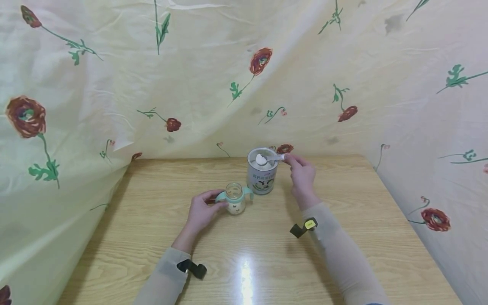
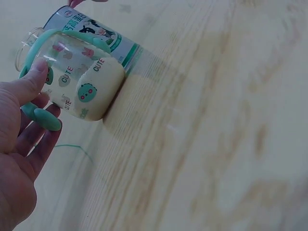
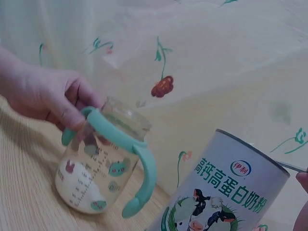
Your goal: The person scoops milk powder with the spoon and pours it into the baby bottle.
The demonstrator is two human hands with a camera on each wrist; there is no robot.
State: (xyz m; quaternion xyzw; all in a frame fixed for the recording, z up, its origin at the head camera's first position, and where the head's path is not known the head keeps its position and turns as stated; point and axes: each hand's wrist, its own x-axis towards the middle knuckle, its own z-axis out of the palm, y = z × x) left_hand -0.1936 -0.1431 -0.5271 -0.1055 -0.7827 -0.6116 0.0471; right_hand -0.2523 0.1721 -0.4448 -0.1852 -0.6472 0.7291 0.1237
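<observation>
A clear baby bottle [image 1: 236,207] with a mint-green collar and two handles stands uncapped on the table. Pale milk powder [image 2: 98,94] fills its lower part in the left wrist view. My left hand [image 1: 200,212] grips one of its handles between thumb and fingers. Behind it, slightly right, is an open milk powder can [image 1: 261,180] with a cow on the label. My right hand [image 1: 303,174] pinches the handle of a metal spoon [image 1: 277,157]. The spoon's bowl, over the can's mouth, carries a white heap of powder [image 1: 261,159].
Can and bottle stand close together on a wooden table [image 1: 160,182], the can nearer its back edge. A floral cloth [image 1: 206,84] hangs behind and along both sides. Each sleeve carries a black wrist mount [image 1: 192,268].
</observation>
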